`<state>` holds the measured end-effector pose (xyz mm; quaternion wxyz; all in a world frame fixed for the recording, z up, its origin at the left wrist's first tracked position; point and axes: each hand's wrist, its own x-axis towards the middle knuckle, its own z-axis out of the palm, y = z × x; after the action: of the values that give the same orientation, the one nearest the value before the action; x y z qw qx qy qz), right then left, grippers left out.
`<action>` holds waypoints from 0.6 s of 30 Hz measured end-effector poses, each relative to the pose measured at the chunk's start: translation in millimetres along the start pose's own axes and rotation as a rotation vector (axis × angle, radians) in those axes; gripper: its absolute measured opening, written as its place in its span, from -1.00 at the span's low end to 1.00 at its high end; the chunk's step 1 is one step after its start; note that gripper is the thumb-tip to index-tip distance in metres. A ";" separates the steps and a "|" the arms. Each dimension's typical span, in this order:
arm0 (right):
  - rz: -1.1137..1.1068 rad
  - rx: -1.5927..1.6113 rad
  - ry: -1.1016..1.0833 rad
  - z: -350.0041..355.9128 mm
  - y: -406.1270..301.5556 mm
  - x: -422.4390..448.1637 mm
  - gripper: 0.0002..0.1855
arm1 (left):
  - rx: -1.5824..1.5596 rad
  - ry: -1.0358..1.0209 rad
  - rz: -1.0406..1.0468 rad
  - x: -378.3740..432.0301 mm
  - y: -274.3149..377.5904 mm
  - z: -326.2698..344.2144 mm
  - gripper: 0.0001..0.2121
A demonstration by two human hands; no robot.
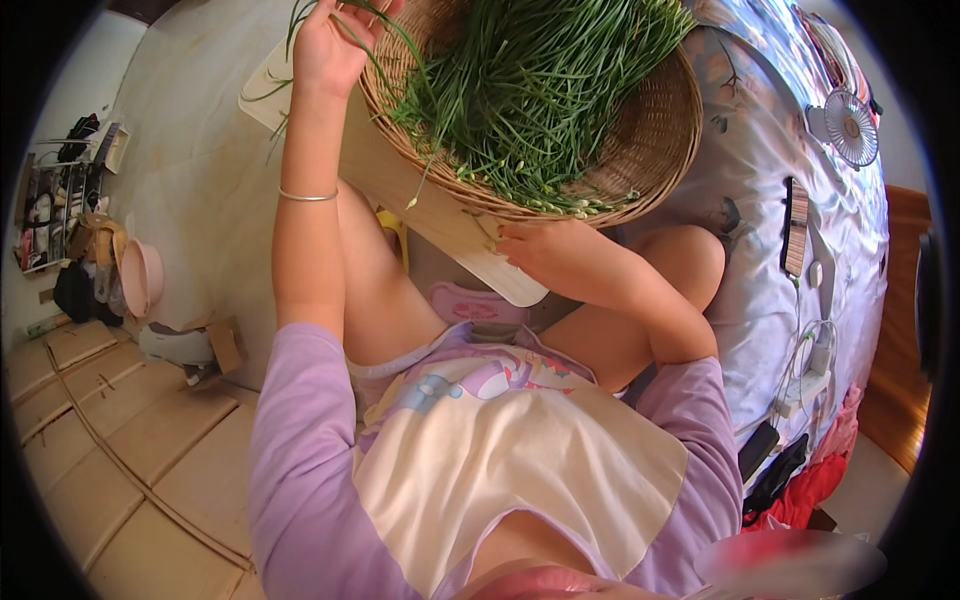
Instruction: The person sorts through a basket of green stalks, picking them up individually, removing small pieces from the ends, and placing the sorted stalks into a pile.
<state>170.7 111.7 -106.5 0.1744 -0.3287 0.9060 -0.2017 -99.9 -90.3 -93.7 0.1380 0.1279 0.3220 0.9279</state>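
Observation:
A round woven wicker basket (679, 142) stands before me on a pale board (517, 281). It holds a big heap of green flowering chives (517, 97) with small pale buds along the near edge. At the upper left, partly cut off by the picture's rim, my left hand (337, 45) is raised beside the basket, with several long green stems at its fingers. Below the basket's near rim, over the board, my right hand (551, 251) has its fingertips drawn together on a small green stem piece. One stem with a bud hangs over the basket's near left side.
A bed with a patterned sheet (750, 195) lies on the right, bearing a small fan (850, 127), a dark slim object (795, 229) and a power strip (806, 390) with cables. Below the board is a pink plastic stool (476, 306). A pink basin (141, 277) and cardboard box (223, 345) are at left.

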 end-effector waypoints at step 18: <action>-0.019 0.585 0.167 -27.0 26.1 12.5 -0.79 | 0.509 0.043 0.099 5.2 75.8 4.0 -0.74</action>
<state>135.8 128.5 -98.2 0.1845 -0.2553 0.8176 -0.4820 -116.6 -143.6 -41.9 0.0491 0.1541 0.5415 0.8250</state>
